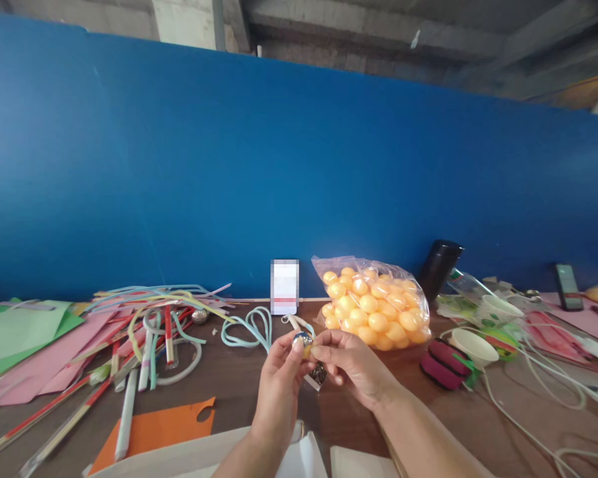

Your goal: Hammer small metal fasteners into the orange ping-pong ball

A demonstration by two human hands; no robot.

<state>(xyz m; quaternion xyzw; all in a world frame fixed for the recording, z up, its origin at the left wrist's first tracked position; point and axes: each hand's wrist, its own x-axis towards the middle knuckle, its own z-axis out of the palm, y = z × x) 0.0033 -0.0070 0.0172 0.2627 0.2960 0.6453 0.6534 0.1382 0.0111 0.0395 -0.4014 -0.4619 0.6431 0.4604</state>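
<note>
A small shiny silver ball [303,340] with a yellowish reflection on it is held up at the centre, above the brown table. My left hand [280,372] grips it with the thumb across its front and the fingers behind. From the other side, the closed thumb and fingers of my right hand [347,358] meet at the ball's right edge. Just below the fingers shows a small dark, glittering piece [319,377], partly hidden; I cannot tell what it is. Pale blue cord [252,328] lies coiled behind my left hand.
Behind my hands stand a phone [284,287] and a clear bag of orange balls [379,309]. Straws, strips and coloured paper [80,352] crowd the left. A maroon pouch [444,364], a cup [474,348] and a black bottle [439,269] are to the right. A blue partition [279,166] closes the back.
</note>
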